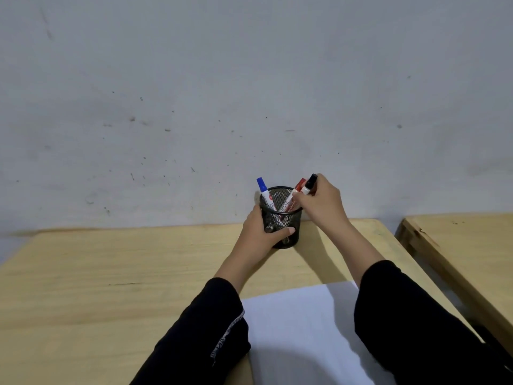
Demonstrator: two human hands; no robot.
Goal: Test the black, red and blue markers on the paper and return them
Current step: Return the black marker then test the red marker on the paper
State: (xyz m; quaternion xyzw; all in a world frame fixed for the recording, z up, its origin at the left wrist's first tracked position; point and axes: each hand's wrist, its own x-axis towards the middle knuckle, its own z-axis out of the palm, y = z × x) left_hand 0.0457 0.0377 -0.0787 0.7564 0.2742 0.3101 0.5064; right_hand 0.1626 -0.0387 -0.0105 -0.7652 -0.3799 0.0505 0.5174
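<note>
Markers stand in a black mesh cup (pixel 283 226) at the far edge of the desk (pixel 111 287), close to the grey wall (pixel 249 79). A blue marker (pixel 264 194) leans against the cup's left rim with its cap up. A red marker (pixel 293 197) leans to the right rim, and a black marker (pixel 309 184) lies just beside it, also tilted to the right with its cap uppermost.

Both arms reach forward from the bottom of the view in black sleeves (pixel 416 329), forearms bare past the cuffs. The left hand (pixel 261 232) is wrapped around the cup's left side, thumb laid across the front of the mesh and the fingers curled behind it out of sight. The right hand (pixel 319 202) comes in from the right above the rim, wrist bent slightly down, with the fingertips pinched on the white barrel of the black marker just under its cap; they are also touching or very close to the red marker.

A white sheet of paper (pixel 299 329) lies flat on the near part of the desk between the two forearms, well apart from the cup. A second wooden desk (pixel 466 245) stands to the right.
</note>
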